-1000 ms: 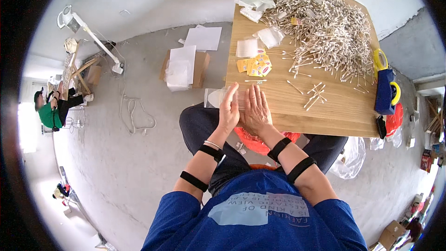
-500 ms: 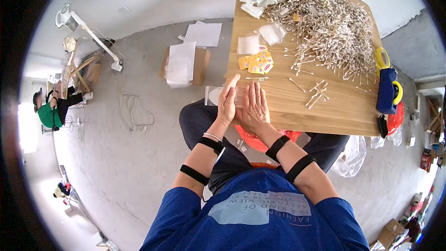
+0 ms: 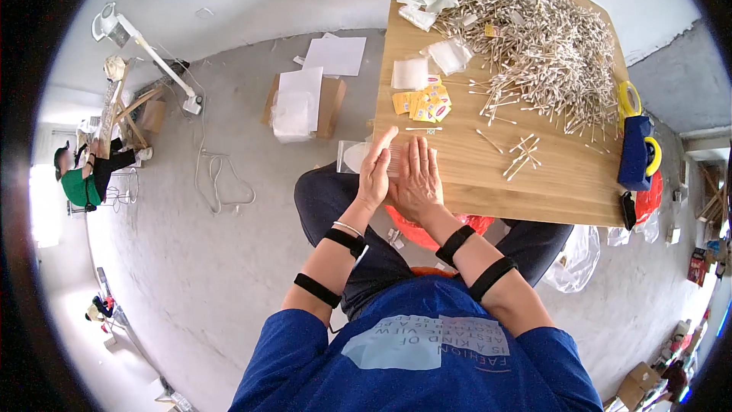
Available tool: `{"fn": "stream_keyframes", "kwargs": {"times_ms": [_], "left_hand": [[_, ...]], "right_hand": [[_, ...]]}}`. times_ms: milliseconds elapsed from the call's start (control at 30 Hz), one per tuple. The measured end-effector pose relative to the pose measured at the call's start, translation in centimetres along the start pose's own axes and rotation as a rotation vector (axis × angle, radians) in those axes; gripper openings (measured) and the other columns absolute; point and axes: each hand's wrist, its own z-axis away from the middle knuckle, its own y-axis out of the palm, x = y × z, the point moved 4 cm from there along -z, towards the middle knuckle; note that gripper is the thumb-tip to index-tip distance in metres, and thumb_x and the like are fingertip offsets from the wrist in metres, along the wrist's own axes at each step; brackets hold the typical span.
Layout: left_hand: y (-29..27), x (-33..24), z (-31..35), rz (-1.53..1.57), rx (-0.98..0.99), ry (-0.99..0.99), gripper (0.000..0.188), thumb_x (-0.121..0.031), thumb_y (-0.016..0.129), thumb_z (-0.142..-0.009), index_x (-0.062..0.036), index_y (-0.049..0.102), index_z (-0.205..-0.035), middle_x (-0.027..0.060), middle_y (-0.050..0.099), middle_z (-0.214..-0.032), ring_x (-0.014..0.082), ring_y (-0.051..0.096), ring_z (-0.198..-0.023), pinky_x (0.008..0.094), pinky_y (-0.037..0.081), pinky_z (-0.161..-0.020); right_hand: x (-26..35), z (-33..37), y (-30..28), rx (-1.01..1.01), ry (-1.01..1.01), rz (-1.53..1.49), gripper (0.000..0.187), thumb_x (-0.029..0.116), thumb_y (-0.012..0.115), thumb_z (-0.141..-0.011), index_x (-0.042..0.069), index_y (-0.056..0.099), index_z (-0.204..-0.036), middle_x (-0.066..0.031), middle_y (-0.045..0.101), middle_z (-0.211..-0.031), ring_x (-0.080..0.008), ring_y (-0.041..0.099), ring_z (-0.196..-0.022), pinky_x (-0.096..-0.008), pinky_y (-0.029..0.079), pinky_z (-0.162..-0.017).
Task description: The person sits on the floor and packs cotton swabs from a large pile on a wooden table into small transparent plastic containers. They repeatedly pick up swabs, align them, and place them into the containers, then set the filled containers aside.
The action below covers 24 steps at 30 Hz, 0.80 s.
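Observation:
At the table's near left corner, my left hand (image 3: 374,174) stands on edge with its fingers stretched out. My right hand (image 3: 417,183) lies palm down, fingers flat, close beside it. Between and beneath them is a clear plastic bag (image 3: 348,155) with a row of cotton swabs showing in the gap; its left end sticks out past the table edge. How much of the bag the palms cover is hidden. One loose cotton swab (image 3: 424,129) lies just beyond my fingertips. Farther off are several yellow cards (image 3: 424,101) and small clear bags (image 3: 410,74).
A large heap of cotton swabs (image 3: 541,46) covers the far right of the wooden table (image 3: 488,191). A blue tape dispenser (image 3: 634,154) stands on the right edge. Several loose swabs (image 3: 523,156) lie mid-table. A cardboard box (image 3: 330,107) with white sheets sits on the floor at left.
The table and its things sit very slightly lower and farther right in view. Both hands stay on the bag in nearly the same pose.

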Motion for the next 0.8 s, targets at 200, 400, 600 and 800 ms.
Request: {"fn": "stream_keyframes", "kwargs": {"times_ms": [200, 400, 600, 800], "left_hand": [[-0.5, 1.6, 0.1, 0.297, -0.098, -0.051, 0.047, -0.025, 0.041, -0.103, 0.0063, 0.044, -0.138, 0.0192, 0.047, -0.142, 0.0253, 0.04, -0.136, 0.0354, 0.027, -0.115], [0.0, 1.3, 0.1, 0.46, -0.333, -0.029, 0.045, -0.023, 0.04, -0.104, 0.0064, 0.045, -0.137, 0.0176, 0.048, -0.141, 0.0238, 0.042, -0.134, 0.0346, 0.028, -0.114], [-0.6, 1.1, 0.1, 0.169, -0.133, -0.046, 0.044, -0.022, 0.039, -0.104, 0.007, 0.045, -0.137, 0.016, 0.046, -0.143, 0.0226, 0.042, -0.133, 0.0346, 0.028, -0.114], [0.0, 0.3, 0.1, 0.126, -0.132, -0.062, 0.044, -0.02, 0.039, -0.104, 0.007, 0.044, -0.137, 0.0151, 0.046, -0.144, 0.0229, 0.041, -0.134, 0.0348, 0.028, -0.114]], "right_hand": [[0.2, 0.3, 0.1, -0.076, -0.044, -0.029, 0.082, 0.048, 0.042, -0.092, -0.013, 0.024, -0.143, -0.0315, 0.019, -0.152, -0.0418, 0.01, -0.146, -0.0502, 0.008, -0.119], [0.1, 0.3, 0.0, -0.044, -0.058, -0.025, 0.082, 0.048, 0.042, -0.092, -0.013, 0.024, -0.144, -0.0292, 0.019, -0.153, -0.0399, 0.01, -0.146, -0.0489, 0.009, -0.119], [0.4, 0.2, -0.4, 0.007, -0.04, -0.01, 0.08, 0.047, 0.04, -0.093, -0.012, 0.025, -0.144, -0.0295, 0.017, -0.154, -0.0401, 0.008, -0.147, -0.0484, 0.007, -0.119], [0.3, 0.1, 0.5, -0.042, 0.015, -0.005, 0.08, 0.043, 0.042, -0.091, -0.014, 0.023, -0.144, -0.0319, 0.014, -0.154, -0.044, 0.007, -0.146, -0.0501, 0.007, -0.119]]}}
